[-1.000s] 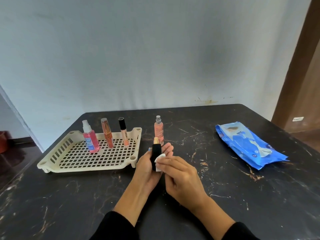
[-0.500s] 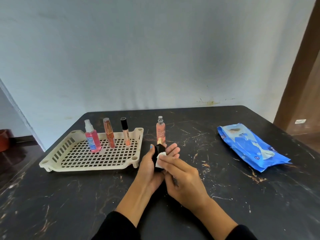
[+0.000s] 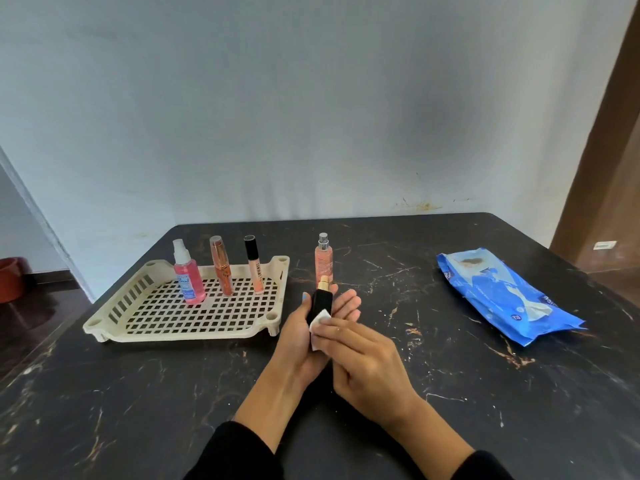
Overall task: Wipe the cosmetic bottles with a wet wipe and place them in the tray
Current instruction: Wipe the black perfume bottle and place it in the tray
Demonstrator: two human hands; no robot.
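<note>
My left hand (image 3: 298,344) holds a small black bottle (image 3: 320,301) with a gold top upright above the table, thumb on its left side and fingers behind it. My right hand (image 3: 363,362) pinches a folded white wet wipe (image 3: 318,322) against the bottle's lower front. The cream perforated tray (image 3: 145,327) lies to the left, with a pink spray bottle (image 3: 188,273), a coppery tube (image 3: 221,266) and a black-capped peach tube (image 3: 254,265) standing along its far side. A peach spray bottle (image 3: 323,259) stands on the table just behind my hands.
A blue pack of wet wipes (image 3: 502,296) lies on the right of the dark marble table (image 3: 138,393). A pale wall rises behind the table. A brown door frame is at far right, and a red pot on the floor at far left.
The wipe has slid a little along the black bottle's front while both hands stay together in the same place. The camera has shifted slightly.
</note>
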